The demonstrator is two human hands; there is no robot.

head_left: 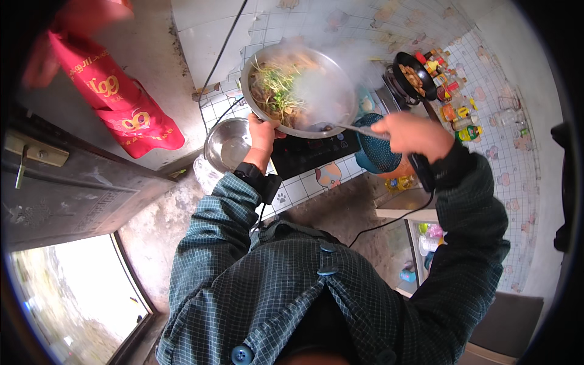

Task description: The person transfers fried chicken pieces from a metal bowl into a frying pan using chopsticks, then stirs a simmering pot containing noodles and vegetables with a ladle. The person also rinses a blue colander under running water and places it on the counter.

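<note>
A wide metal pan (247, 91) sits over the black cooktop (310, 152), holding a steaming mix topped with green and pale sprouts or stalks (277, 91). My left hand (263, 135) is closed on the pan's near-left edge; whether it grips the rim or a handle there is hard to see. In my right hand (417, 137) is the handle of a metal cooking utensil (360, 130), which reaches over the pan's right rim. The utensil's head is hidden among the food and steam.
A shiny metal bowl (226, 146) stands left of the cooktop. To the right are a teal colander (378, 146), a black frying pan (413, 76) with browned pieces on a burner, and several bottles and jars (450, 112). A red printed apron or bag (121, 97) hangs at left. Cables cross the scene.
</note>
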